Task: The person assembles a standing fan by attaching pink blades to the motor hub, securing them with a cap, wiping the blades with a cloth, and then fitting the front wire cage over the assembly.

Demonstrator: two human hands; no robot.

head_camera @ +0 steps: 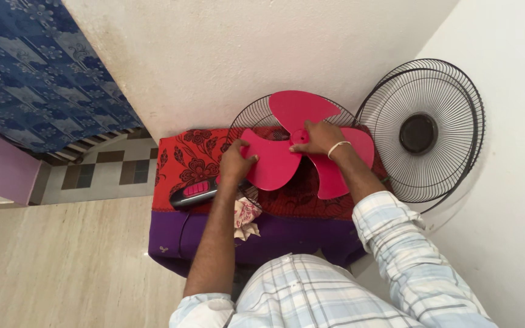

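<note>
Closest to you is your own checked shirt point(311, 291), both sleeves rolled up and both arms reaching forward over a low stand draped in a purple cloth point(287, 240) with a red flowered cloth point(189, 158) on top. Just by your left forearm a crumpled rag point(246, 217) hangs over the stand's front edge, and a black and red fan control panel point(194, 192) lies at the left of the red cloth. Your left hand point(236, 160) is closed on the edge of the left blade of the pink fan blade point(302, 146), thumb on top, fingers hidden beneath. Your right hand point(320, 138) (a pale bangle at its wrist) lies over the hub, fingers curled around the centre, though you cannot tell how firmly they pinch it. The blade sits in front of a black wire rear guard point(256, 118), which rests on the stand against the white wall point(244, 54). Further right, the black front guard point(423, 130) leans upright in the corner, well apart from your hands. At far left hangs a blue patterned curtain point(37, 73)
</note>
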